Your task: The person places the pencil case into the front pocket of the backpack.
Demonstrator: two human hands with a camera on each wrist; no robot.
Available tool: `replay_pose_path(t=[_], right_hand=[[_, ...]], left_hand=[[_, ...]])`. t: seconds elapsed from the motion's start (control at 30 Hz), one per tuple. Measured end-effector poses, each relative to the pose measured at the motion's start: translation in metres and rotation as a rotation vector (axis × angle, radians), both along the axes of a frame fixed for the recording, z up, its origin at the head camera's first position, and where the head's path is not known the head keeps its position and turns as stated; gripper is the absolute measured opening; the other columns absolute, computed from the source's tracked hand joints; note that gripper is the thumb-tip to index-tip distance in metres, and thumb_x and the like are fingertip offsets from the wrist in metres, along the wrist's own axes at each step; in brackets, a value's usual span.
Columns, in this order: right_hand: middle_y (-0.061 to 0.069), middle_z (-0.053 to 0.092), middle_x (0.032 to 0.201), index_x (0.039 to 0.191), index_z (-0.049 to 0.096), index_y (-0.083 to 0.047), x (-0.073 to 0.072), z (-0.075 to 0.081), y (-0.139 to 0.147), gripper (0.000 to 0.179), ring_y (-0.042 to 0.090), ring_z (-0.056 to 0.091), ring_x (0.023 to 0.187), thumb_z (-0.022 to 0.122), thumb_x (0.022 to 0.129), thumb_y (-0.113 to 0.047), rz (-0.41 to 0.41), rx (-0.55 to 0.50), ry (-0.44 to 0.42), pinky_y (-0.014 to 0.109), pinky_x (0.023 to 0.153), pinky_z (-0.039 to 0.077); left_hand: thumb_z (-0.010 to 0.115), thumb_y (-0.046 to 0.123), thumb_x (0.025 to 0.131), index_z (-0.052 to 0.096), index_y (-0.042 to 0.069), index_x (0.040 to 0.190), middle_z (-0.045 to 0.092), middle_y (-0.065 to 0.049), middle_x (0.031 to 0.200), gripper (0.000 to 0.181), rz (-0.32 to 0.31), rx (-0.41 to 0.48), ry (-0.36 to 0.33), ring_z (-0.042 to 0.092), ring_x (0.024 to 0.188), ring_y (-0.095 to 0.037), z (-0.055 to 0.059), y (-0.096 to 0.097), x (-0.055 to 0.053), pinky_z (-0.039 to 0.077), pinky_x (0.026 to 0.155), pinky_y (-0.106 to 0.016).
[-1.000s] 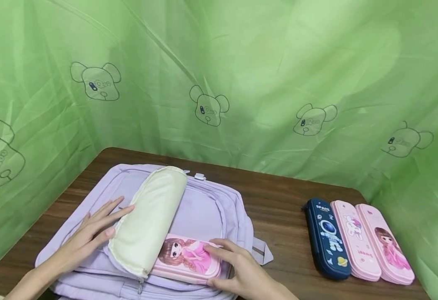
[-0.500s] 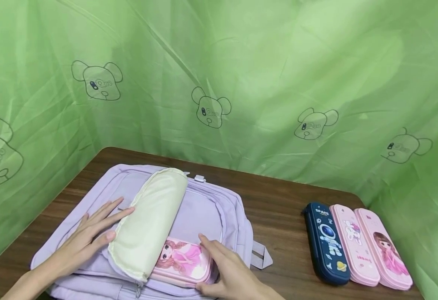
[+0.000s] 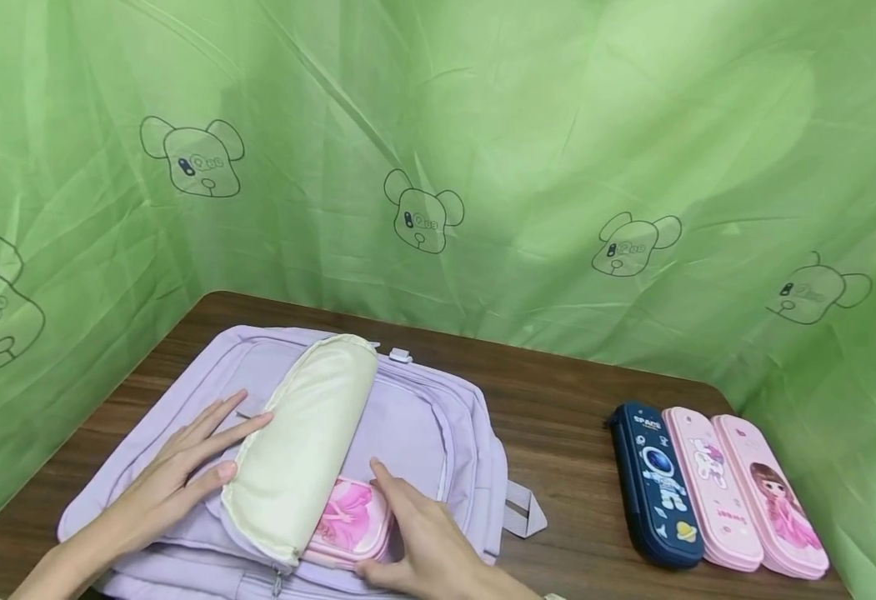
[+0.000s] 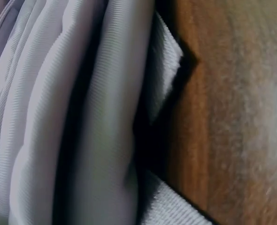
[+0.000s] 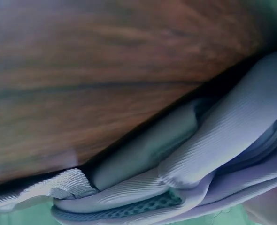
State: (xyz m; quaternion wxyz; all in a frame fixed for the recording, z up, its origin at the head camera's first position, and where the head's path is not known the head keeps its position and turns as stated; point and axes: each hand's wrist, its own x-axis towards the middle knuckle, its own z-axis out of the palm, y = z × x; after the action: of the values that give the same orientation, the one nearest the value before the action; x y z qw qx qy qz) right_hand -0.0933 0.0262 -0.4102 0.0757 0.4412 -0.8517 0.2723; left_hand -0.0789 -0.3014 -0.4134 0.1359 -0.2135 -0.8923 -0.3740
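Passage runs between the backpack [image 3: 396, 421] and navy pencil case [image 3: 658, 483] — a strap loop [image 3: 536, 520] juts in.

The left forearm [image 3: 70, 554] slants in from the lower left. The left hand [image 3: 163, 483] lies back upward, its fingers [image 3: 235, 429] spread and nearly straight, pointing up and rightward, the thumb [image 3: 205, 483] set apart below them. The right hand [image 3: 433, 537] points leftward from the lower right, index finger [image 3: 394, 487] extended, right thumb [image 3: 382, 575] well apart beneath it; its other fingers are mostly hidden.
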Motion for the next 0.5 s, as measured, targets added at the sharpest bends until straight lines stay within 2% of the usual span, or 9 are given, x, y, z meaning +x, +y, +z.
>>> replay_pose_path(t=[0.13, 0.33, 0.4, 0.5], right_hand=[[0.004, 0.052, 0.128, 0.142, 0.031, -0.001, 0.002, 0.000, 0.003, 0.087, 0.014, 0.051, 0.115, 0.074, 0.077, -0.039, 0.013, 0.024, -0.041, 0.030, 0.094, 0.043], [0.007, 0.037, 0.142, 0.145, 0.026, -0.003, 0.004, 0.007, 0.024, 0.075, 0.018, 0.038, 0.128, 0.058, 0.090, -0.043, 0.032, 0.109, -0.146, 0.036, 0.102, 0.035], [0.007, 0.039, 0.141, 0.143, 0.030, -0.003, 0.004, 0.009, 0.029, 0.070, 0.018, 0.039, 0.128, 0.056, 0.091, -0.042, 0.023, 0.123, -0.150, 0.036, 0.101, 0.036], [0.007, 0.050, 0.131, 0.136, 0.042, -0.001, 0.004, 0.010, 0.029, 0.056, 0.017, 0.047, 0.121, 0.052, 0.094, -0.038, 0.023, 0.122, -0.120, 0.034, 0.098, 0.040]], left_hand=[[0.056, 0.008, 0.089, 0.047, 0.019, 0.138, 0.023, -0.013, 0.151, 0.051, -0.003, -0.024, 0.013, 0.017, 0.133, -0.047, 0.003, 0.002, -0.003, 0.010, 0.098, -0.069], [0.057, 0.011, 0.090, 0.047, 0.021, 0.138, 0.024, -0.014, 0.150, 0.051, -0.010, -0.039, 0.013, 0.020, 0.130, -0.052, 0.005, 0.005, -0.007, 0.014, 0.093, -0.074], [0.057, 0.010, 0.090, 0.047, 0.020, 0.139, 0.024, -0.014, 0.150, 0.051, -0.004, -0.039, 0.013, 0.020, 0.130, -0.051, 0.004, 0.004, -0.005, 0.013, 0.094, -0.073], [0.056, 0.010, 0.090, 0.046, 0.020, 0.139, 0.024, -0.014, 0.150, 0.051, 0.007, -0.040, 0.015, 0.020, 0.131, -0.050, 0.003, 0.003, -0.001, 0.012, 0.095, -0.072]])
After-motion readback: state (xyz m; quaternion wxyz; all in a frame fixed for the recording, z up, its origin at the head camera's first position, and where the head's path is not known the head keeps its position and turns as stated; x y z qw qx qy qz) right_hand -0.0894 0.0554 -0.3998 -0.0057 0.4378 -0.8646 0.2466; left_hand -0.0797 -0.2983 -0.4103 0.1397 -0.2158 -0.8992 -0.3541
